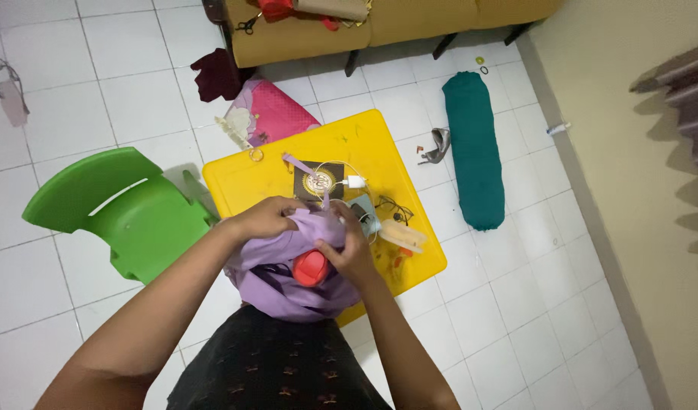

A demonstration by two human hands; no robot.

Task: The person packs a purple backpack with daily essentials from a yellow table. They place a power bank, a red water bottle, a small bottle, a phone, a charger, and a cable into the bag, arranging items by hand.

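Observation:
Both my hands grip a bundle of lilac fabric (284,273) held over the near edge of a small yellow plastic table (341,140). My left hand (264,219) pinches the cloth's top left part. My right hand (350,247) clasps the cloth at its right side, just beside a round red object (311,267) that rests against the fabric. Whether the red object is held by my fingers cannot be made out. A lilac strap (297,162) of the cloth trails across the table.
On the table lie a dark card with a round emblem (317,181), a white charger with cable (356,181), and a cream oval item (401,235). A green plastic chair (129,212) stands left, a teal bolster (474,148) right, a yellow sofa (394,23) behind.

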